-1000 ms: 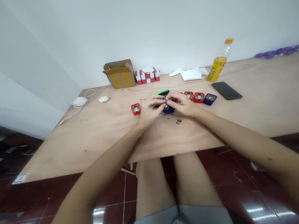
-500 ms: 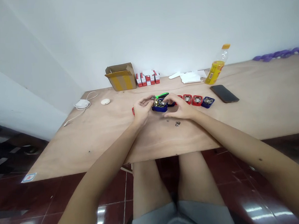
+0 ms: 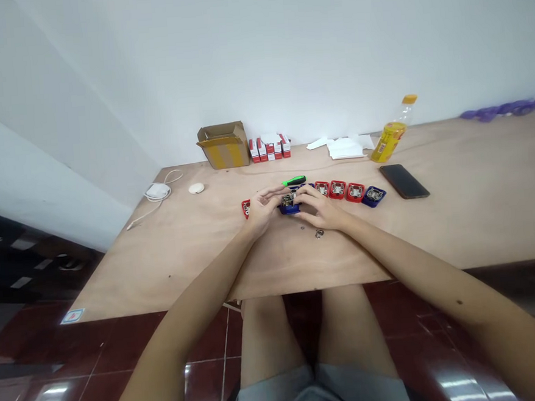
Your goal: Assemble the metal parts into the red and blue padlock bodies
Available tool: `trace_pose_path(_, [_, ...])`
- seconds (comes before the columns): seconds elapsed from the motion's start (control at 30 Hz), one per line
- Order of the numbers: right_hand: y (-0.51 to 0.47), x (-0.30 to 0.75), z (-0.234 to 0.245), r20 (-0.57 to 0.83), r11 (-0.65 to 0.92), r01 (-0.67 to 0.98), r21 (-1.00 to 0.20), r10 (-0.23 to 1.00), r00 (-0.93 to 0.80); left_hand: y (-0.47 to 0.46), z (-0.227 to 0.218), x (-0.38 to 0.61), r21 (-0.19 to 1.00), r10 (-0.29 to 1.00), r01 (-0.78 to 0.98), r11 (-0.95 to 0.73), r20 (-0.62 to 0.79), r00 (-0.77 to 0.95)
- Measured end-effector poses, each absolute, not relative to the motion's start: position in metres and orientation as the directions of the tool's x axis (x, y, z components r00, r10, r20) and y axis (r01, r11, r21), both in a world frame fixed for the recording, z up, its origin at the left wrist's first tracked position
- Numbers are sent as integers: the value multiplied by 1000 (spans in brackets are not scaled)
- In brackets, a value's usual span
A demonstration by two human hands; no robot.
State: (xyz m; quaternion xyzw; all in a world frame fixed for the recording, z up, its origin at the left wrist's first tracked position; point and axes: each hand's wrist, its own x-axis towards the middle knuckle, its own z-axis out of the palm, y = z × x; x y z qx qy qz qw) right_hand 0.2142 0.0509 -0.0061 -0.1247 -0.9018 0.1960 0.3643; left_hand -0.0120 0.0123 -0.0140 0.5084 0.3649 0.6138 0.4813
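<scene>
A blue plastic case [image 3: 289, 210] with metal parts inside lies on the table between my hands. From its left side, my left hand [image 3: 264, 208] reaches over it, thumb and fingers closed around a small metal part whose shape is mostly hidden. My right hand [image 3: 321, 210] grips the case's right side, its fingers curled over the top and its thumb at the near edge. Just behind lies a green and black screwdriver [image 3: 294, 180]. A red case [image 3: 246, 209] shows partly beside my left hand.
Red cases [image 3: 337, 189] and a blue case [image 3: 373, 195] with metal fittings form a row at right. Small metal pieces [image 3: 319, 234] lie nearer me. Behind stand a cardboard box [image 3: 225, 151], small red-white boxes [image 3: 270, 149] and a bottle [image 3: 389, 140]; a phone [image 3: 404, 181] lies right.
My left hand has brought the small metal part down into the blue case. My right hand has closed in from hovering onto the case's right side. The view has shifted slightly.
</scene>
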Motion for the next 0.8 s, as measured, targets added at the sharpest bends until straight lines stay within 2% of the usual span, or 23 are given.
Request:
trace_pose_path(0.07, [52, 214, -7, 600, 901, 98, -422, 359, -715, 8, -11, -12, 938, 942, -152, -312, 326, 78])
trace_pose_path(0.17, [53, 214, -9, 600, 914, 127, -385, 353, -718, 5, -8, -12, 902, 893, -38, -429, 430, 128])
trace_pose_path(0.27, [52, 214, -8, 632, 917, 159, -367, 371, -681, 5, -8, -15, 811, 830, 183, -556, 531, 170])
trace_pose_path(0.33, [50, 215, -5, 652, 916, 151, -371, 373, -660, 6, -8, -15, 763, 806, 260, -592, 565, 176])
trace_pose_path(0.53, [46, 214, -3, 698, 881, 135, -453, 445, -562, 4, -5, -17, 759, 811, 287, -585, 562, 166])
trace_pose_path(0.67, [47, 213, -5, 694, 906, 156, -394, 405, -596, 0, -1, -21, 669, 764, 372, -643, 596, 248])
trace_pose_path(0.8, [46, 211, -4, 721, 919, 166, -359, 386, -575, -2, 2, -22, 645, 758, 401, -651, 583, 292])
